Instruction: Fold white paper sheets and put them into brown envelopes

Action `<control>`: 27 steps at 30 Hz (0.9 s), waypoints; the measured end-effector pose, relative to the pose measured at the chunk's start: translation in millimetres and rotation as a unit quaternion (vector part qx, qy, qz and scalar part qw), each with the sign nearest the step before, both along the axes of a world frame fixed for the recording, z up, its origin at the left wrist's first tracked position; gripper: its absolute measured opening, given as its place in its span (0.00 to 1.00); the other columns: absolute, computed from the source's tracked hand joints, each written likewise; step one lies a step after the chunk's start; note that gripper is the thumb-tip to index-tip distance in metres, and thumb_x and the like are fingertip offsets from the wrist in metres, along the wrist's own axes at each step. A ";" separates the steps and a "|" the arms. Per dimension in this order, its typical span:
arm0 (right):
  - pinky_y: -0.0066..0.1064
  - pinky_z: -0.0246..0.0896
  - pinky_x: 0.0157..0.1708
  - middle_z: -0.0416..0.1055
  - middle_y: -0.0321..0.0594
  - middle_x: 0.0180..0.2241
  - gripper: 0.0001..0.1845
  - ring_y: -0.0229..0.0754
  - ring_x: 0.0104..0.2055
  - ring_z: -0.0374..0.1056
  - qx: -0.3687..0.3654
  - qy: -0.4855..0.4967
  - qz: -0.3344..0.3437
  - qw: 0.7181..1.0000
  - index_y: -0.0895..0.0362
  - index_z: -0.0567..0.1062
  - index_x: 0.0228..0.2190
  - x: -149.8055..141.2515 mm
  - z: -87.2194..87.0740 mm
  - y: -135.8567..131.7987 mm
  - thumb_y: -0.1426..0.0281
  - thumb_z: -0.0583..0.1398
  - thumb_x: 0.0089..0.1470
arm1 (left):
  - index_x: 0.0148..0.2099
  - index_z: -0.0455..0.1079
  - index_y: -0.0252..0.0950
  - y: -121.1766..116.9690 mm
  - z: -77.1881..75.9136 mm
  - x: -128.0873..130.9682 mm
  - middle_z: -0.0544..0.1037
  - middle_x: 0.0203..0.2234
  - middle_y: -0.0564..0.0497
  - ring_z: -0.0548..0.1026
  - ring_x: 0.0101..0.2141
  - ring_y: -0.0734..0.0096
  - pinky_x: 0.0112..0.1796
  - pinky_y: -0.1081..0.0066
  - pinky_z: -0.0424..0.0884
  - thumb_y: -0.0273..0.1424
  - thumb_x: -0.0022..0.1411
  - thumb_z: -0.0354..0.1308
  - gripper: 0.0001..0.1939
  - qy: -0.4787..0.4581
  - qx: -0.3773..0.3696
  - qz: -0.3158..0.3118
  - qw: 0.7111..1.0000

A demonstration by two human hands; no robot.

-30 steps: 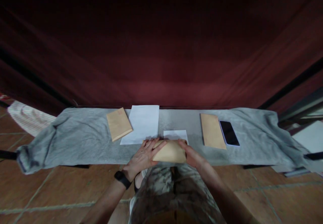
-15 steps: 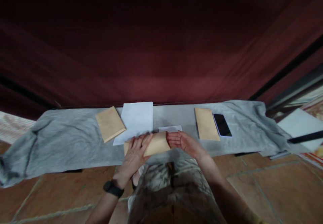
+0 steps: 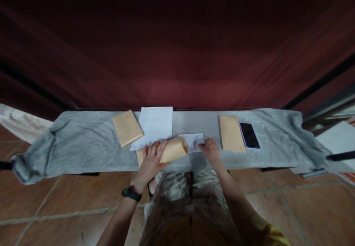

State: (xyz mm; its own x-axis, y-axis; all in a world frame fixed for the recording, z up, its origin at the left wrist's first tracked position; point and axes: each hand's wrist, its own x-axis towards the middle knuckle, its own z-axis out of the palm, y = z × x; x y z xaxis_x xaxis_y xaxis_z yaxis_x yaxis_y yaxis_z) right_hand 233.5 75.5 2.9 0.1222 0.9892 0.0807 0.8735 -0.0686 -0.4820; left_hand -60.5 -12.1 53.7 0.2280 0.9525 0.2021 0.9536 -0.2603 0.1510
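A brown paper envelope [image 3: 173,150] lies at the near middle of the cloth-covered surface, its mouth bulging wide toward the right. My left hand [image 3: 151,161] grips its left part, fingers over the top, covering that end. Just past the mouth lies a small white folded paper [image 3: 191,141]. My right hand [image 3: 210,150] has thumb and fingers closed at the right edge of this paper. Behind my left hand is a stack of white paper sheets [image 3: 156,122], partly covered by the envelope.
Another brown envelope [image 3: 127,128] overlaps the sheets at the left. On the right, a further brown envelope [image 3: 232,133] lies beside a phone [image 3: 249,135]. A grey cloth [image 3: 83,142] covers the narrow bench, and a dark red curtain [image 3: 177,72] hangs behind it.
My right hand has let go of the envelope, passed its mouth with open fingers, and moved right to the small white paper. My left hand has shifted left with the envelope, whose mouth now gapes.
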 end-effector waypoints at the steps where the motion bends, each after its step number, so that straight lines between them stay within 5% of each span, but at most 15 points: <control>1: 0.44 0.64 0.46 0.74 0.55 0.38 0.16 0.58 0.46 0.71 0.014 -0.008 0.011 1.000 0.57 0.71 0.41 0.0 -0.4 0.0 0.64 0.65 0.53 | 0.74 0.38 0.42 0.2 -1.2 -0.4 0.63 0.62 0.38 0.61 0.62 0.46 0.63 0.41 0.49 0.38 0.60 0.63 0.49 -0.002 0.001 0.002 1.000; 4: 0.42 0.64 0.47 0.75 0.53 0.40 0.14 0.57 0.48 0.70 0.037 -0.027 0.037 0.998 0.56 0.70 0.41 -1.1 1.9 -1.1 0.66 0.65 0.53 | 0.74 0.38 0.40 0.5 -7.1 -1.3 0.63 0.62 0.36 0.62 0.61 0.45 0.62 0.40 0.49 0.40 0.59 0.63 0.50 -0.008 0.007 0.017 1.000; 10: 0.32 0.64 0.41 0.77 0.46 0.40 0.20 0.47 0.43 0.74 -0.066 -0.002 0.004 0.998 0.58 0.66 0.49 -4.9 12.0 -4.9 0.66 0.62 0.57 | 0.74 0.39 0.38 -1.6 -14.5 -3.3 0.62 0.63 0.35 0.59 0.63 0.43 0.63 0.40 0.47 0.44 0.58 0.64 0.51 -0.013 0.026 0.001 1.000; 15: 0.30 0.63 0.40 0.77 0.44 0.40 0.18 0.45 0.44 0.74 -0.061 0.012 0.014 0.998 0.57 0.69 0.49 1.4 13.0 -3.0 0.67 0.61 0.57 | 0.74 0.37 0.38 -3.7 -15.0 -3.2 0.60 0.64 0.34 0.58 0.64 0.42 0.63 0.40 0.47 0.45 0.57 0.65 0.54 -0.014 0.016 0.010 1.000; 21: 0.36 0.62 0.45 0.73 0.53 0.43 0.23 0.52 0.48 0.70 -0.021 -0.022 0.016 0.999 0.61 0.70 0.44 -6.3 5.5 -3.8 0.58 0.64 0.53 | 0.74 0.40 0.44 1.2 4.2 1.1 0.60 0.65 0.36 0.57 0.65 0.43 0.64 0.38 0.40 0.45 0.57 0.67 0.53 0.055 0.001 -0.030 0.998; 27: 0.41 0.62 0.47 0.71 0.54 0.41 0.19 0.57 0.49 0.68 0.004 -0.046 -0.001 0.999 0.59 0.70 0.40 -17.0 0.2 -1.5 0.61 0.65 0.51 | 0.74 0.39 0.49 11.7 20.1 4.3 0.60 0.66 0.38 0.55 0.66 0.45 0.64 0.38 0.39 0.45 0.55 0.70 0.55 0.125 -0.010 -0.098 0.987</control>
State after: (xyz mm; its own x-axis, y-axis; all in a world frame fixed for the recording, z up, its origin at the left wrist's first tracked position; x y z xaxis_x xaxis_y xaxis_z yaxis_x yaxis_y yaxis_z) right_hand 216.4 74.0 3.1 0.1167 0.9881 0.1005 0.9142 -0.0673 -0.3997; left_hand -56.3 -0.4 73.8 0.4481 0.8886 0.0979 0.8937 -0.4423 -0.0761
